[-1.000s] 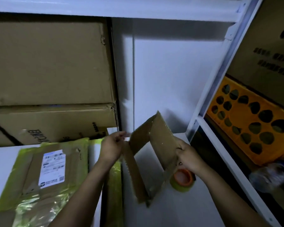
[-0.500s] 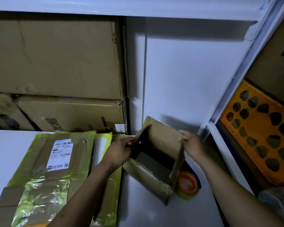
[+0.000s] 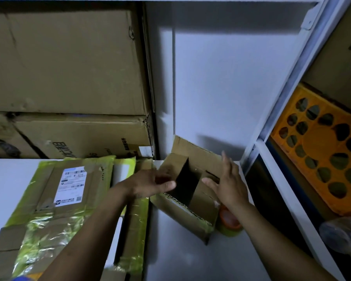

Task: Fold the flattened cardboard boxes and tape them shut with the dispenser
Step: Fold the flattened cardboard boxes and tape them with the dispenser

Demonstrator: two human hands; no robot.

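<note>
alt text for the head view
Two hands work the flaps of a small open box on a white shelf, left hand at the left flap, right hand flat over the right. A tape roll lies beside it.

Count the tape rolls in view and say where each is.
1. The tape roll lies on the shelf just right of the open cardboard box, partly behind the right forearm. Others could be hidden behind boxes.
</note>
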